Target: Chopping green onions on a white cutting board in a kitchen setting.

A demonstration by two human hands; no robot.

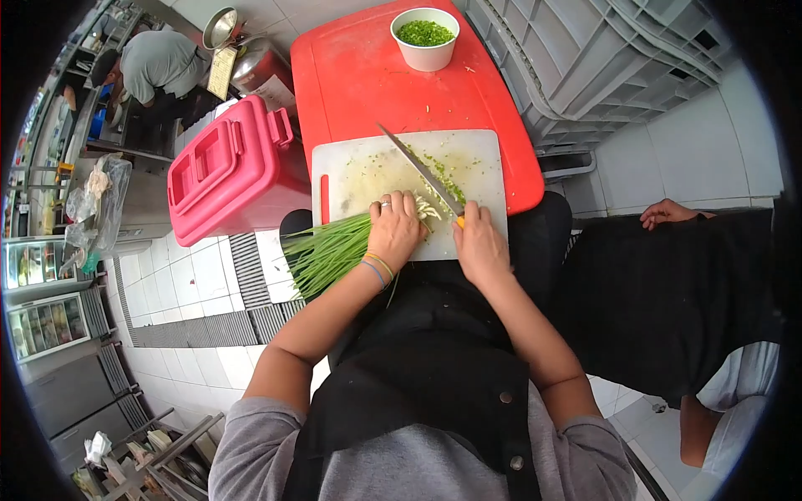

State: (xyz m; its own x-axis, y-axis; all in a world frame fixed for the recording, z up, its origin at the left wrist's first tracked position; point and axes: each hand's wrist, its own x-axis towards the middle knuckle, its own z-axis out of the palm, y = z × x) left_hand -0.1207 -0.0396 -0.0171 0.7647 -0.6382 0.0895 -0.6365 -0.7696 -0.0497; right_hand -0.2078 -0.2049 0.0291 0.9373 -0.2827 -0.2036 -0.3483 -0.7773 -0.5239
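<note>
My left hand presses a bunch of long green chives or thin scallions onto a white plastic cutting board. Their pale cut ends poke out past my fingers, while the green tops hang over the board's left edge. In my right hand is the yellow handle of a kitchen knife. Its blade points up and left across the board, just right of the pale ends. Chopped green bits lie along the blade's right side and are scattered over the board.
The board rests on a red plastic table bearing a white tub of chopped greens. A pink lidded bin stands left, grey plastic crates right. One person bends at the upper left; another in black is close at right.
</note>
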